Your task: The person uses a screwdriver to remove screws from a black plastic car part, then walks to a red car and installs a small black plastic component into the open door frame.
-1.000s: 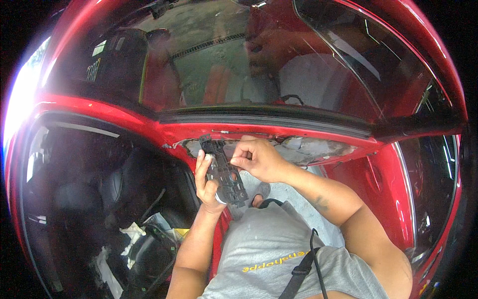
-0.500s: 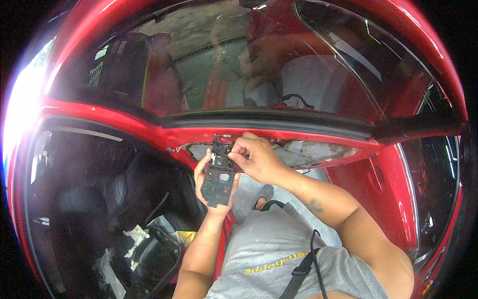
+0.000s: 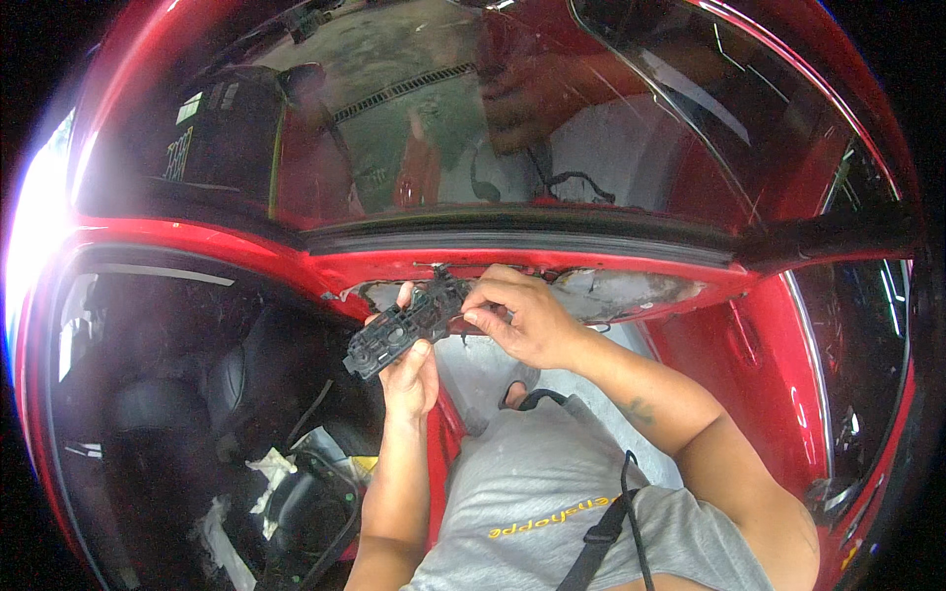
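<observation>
A long black plastic door mechanism, with a round hole and moulded ribs, lies tilted across my left hand. The left thumb presses on its near side while the other fingers wrap behind it. My right hand is at the mechanism's upper right end, with thumb and index finger pinched together. What the pinch holds, if anything, is too small to make out. Just beyond the mechanism's top end a thin metal rod or cable end shows against the red door panel.
The opened door's inner panel has ragged grey patches beside my right hand. Above it the dark window glass reflects the surroundings. A dark car seat is at left, with a black trim piece and whitish tape scraps nearer.
The black mechanism has turned from nearly upright to a slant, its lower end swinging left. My left thumb has moved onto its near side. The right hand stays at its top end.
</observation>
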{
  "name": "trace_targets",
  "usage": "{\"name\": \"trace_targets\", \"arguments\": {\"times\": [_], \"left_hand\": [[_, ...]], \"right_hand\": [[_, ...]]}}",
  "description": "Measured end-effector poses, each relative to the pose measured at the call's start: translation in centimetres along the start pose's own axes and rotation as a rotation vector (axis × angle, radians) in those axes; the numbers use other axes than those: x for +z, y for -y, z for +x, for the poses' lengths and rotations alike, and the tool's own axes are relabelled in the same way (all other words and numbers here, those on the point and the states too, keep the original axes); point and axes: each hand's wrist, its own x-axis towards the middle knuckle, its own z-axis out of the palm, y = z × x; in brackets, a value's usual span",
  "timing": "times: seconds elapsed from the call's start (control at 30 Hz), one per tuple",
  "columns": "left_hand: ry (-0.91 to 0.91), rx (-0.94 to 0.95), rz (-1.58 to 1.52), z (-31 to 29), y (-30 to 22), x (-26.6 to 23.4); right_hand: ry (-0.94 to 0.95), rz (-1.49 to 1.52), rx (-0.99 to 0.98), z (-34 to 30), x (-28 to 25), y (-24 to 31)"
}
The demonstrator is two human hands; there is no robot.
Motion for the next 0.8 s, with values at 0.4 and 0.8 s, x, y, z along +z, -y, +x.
{"name": "trace_targets", "arguments": {"times": [0.4,0.8], "left_hand": [[-0.022,-0.009,0.059,0.4,-0.2,0.8],[0.040,0.093,0.296,0.7,-0.2,-0.7]], "right_hand": [[-0.179,-0.134,0.002,-0.2,2.9,0.1],[-0.112,-0.163,0.001,0.2,3.2,-0.3]]}}
